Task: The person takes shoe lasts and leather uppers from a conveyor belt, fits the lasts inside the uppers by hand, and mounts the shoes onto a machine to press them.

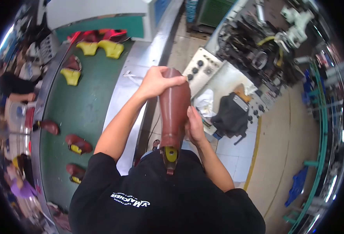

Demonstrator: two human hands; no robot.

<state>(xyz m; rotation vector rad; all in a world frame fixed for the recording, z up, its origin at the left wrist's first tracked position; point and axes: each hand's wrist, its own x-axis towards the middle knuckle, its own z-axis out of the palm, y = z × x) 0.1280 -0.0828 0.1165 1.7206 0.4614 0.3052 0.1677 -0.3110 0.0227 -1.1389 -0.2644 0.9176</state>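
A brown leather shoe upper (174,111) on a yellow last is held in front of my chest, toe pointing away from me. The last's yellow top shows in the heel opening, close to my black shirt. My left hand (158,82) grips the toe end, with the thumb lying across the top and the other fingers hidden beneath. Along the right side of the shoe, my right hand (195,125) is closed against it, its fingers partly hidden behind the leather.
To my left runs a green conveyor belt (86,99) with a metal edge, carrying brown shoes (78,144) and yellow lasts (110,48). A machine with a knobbed control panel (201,68) stands ahead right, with a black cloth-like item (232,115) beside it. People sit beyond the belt.
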